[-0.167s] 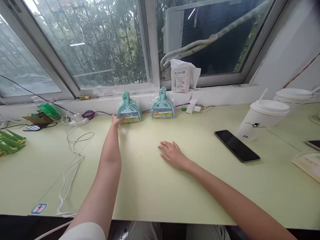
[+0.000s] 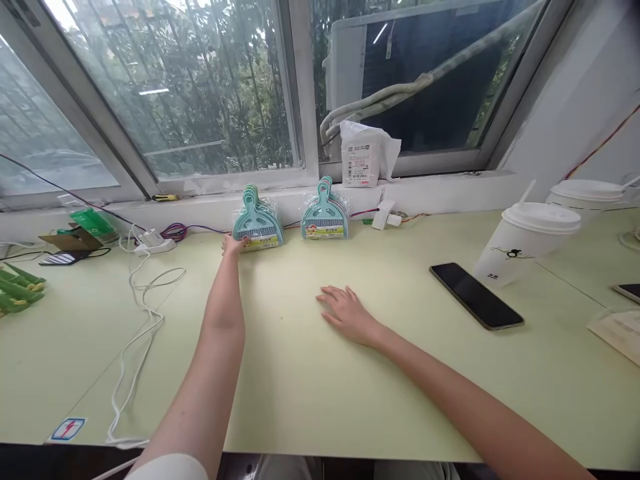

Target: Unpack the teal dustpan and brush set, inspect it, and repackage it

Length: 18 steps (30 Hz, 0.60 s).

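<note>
Two stacks of light-blue dustpan sets in clear wrap stand upright against the wall below the window. My left hand (image 2: 233, 245) grips the lower left edge of the left dustpan stack (image 2: 257, 223), its thumb on the front label. The right dustpan stack (image 2: 325, 217) stands a short way off, untouched. My right hand (image 2: 347, 313) lies palm down on the pale green table (image 2: 300, 387) with its fingers spread and holds nothing.
A black phone (image 2: 475, 295) and a white lidded cup (image 2: 523, 243) are on the right, with another cup (image 2: 585, 193) behind. White cables (image 2: 150, 313) trail over the table's left side. A wrapped package (image 2: 363, 157) rests on the sill.
The left dustpan stack has shifted very slightly towards me with my left hand on it. My right hand stays in the same place on the table.
</note>
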Each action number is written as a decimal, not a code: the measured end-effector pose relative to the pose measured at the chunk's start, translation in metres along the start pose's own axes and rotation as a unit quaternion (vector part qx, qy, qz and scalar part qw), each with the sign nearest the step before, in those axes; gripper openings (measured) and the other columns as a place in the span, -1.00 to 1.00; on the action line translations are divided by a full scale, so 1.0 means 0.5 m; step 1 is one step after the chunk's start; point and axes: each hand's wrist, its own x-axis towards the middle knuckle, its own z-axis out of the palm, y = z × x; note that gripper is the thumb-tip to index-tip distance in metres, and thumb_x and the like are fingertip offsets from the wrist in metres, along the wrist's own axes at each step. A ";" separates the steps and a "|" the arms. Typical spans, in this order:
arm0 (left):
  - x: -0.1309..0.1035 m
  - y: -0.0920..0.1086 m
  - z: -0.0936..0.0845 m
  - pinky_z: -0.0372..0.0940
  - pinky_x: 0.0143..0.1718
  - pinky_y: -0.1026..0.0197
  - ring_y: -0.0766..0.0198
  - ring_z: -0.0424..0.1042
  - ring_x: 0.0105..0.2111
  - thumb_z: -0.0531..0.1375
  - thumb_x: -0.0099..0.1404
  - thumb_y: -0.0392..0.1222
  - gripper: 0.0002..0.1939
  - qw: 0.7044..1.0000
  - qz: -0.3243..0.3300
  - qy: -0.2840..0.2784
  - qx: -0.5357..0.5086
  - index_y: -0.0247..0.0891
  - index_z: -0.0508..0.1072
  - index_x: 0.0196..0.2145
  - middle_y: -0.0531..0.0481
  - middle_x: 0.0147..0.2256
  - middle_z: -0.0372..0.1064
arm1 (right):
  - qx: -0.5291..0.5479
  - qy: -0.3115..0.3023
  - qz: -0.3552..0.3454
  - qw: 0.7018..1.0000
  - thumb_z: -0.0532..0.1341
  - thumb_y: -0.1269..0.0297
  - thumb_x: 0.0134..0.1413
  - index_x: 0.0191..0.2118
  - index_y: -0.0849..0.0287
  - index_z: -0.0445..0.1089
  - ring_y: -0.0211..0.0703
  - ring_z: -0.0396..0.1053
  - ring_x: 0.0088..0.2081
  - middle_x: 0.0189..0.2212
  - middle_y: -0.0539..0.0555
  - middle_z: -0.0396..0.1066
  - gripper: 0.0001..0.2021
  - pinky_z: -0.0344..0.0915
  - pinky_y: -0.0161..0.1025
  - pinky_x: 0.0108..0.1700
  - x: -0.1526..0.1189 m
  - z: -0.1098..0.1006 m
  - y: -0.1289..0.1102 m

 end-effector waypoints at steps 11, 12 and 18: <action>-0.019 -0.002 0.007 0.22 0.03 -0.06 -0.11 0.25 0.06 0.42 -0.08 -0.18 -0.37 0.992 -0.005 0.114 -0.046 -0.30 0.23 -0.10 -0.37 0.05 0.17 | -0.004 0.008 -0.005 1.000 -0.09 0.12 0.30 0.22 0.05 0.17 -0.10 -0.11 0.35 0.31 0.12 0.02 -0.56 -0.30 0.12 0.34 0.004 0.008 0.007; -0.018 -0.002 0.006 0.23 0.02 -0.05 -0.10 0.27 0.05 0.42 -0.09 -0.19 -0.38 0.993 -0.007 0.109 -0.045 -0.29 0.24 -0.12 -0.33 0.02 0.23 | -0.005 0.008 -0.006 1.000 -0.09 0.12 0.30 0.22 0.05 0.17 -0.10 -0.10 0.35 0.31 0.12 0.02 -0.56 -0.30 0.12 0.34 0.004 0.008 0.007; -0.010 -0.012 0.002 0.28 -0.11 0.09 0.05 0.45 -0.16 0.45 -0.20 -0.19 -0.53 0.997 0.002 0.021 -0.069 -0.28 0.35 -0.33 -0.12 -0.28 0.47 | -0.007 0.005 -0.006 1.000 -0.08 0.13 0.30 0.21 0.08 0.18 -0.08 -0.09 0.34 0.31 0.13 0.02 -0.56 -0.29 0.12 0.34 0.001 0.002 0.002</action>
